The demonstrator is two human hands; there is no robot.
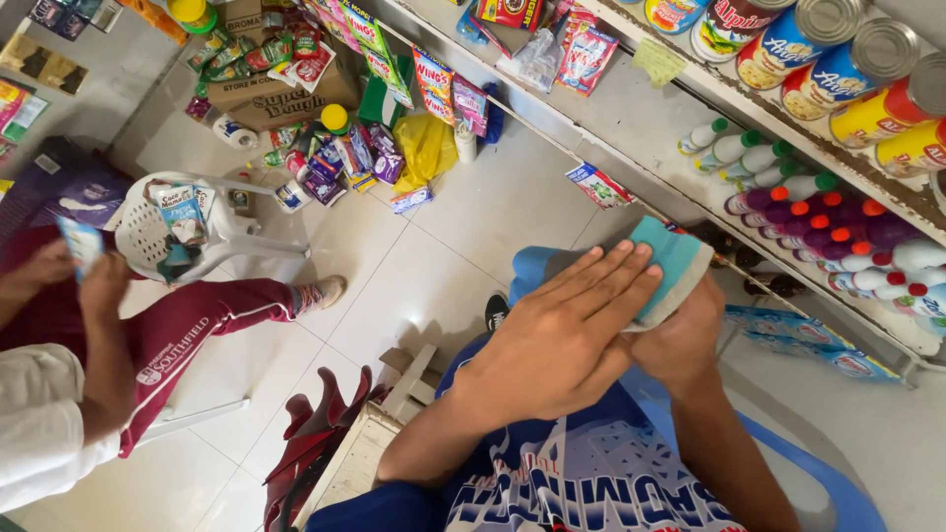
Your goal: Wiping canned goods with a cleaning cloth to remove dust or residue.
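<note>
Now left hand flat, fingers spread, pressed on top of one teal packet; right hand under it, curled round packet's lower edge, gripping; packet held above lap, near shelf; shelf carries four cans in sight; one white plastic chair on floor; second person's two hands hold one small packet.

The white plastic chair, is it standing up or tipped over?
Standing up: the white chair sits upright on the tiled floor, small packets on its seat.
</note>
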